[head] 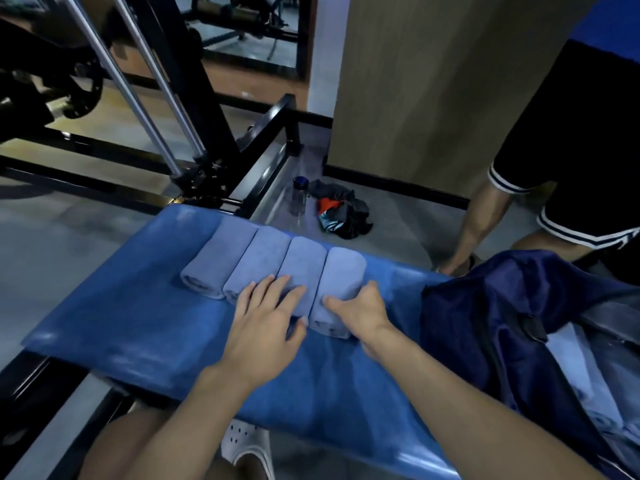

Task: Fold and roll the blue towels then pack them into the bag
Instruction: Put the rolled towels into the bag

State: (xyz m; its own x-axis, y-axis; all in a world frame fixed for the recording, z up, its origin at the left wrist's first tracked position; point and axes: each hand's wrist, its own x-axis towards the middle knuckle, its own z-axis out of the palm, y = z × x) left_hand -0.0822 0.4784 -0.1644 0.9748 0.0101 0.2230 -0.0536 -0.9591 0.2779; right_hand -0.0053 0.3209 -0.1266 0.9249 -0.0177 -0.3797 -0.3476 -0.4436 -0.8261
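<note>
Four rolled towels (pixel 277 268) lie side by side on the bench (pixel 121 323), left hand (pixel 266 320) flat and spread on the third, right hand (pixel 360 313) gripping the fourth roll (pixel 341 282); packing into the bag (pixel 485 323) just beside them apparently remains.

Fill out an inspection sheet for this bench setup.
Surface: blue padded bench, carrying the towels and bag.
Job's things: four rolled towels side by side; navy bag to their right, apparently open, pale cloth inside.
Clutter: bottle and clothes pile on the floor beyond.
Grippers: left hand lies flat on the towels; right hand grips the end roll.
Cables: nothing seen.
Surroundings: gym machine frame, wooden pillar, another person's legs.
</note>
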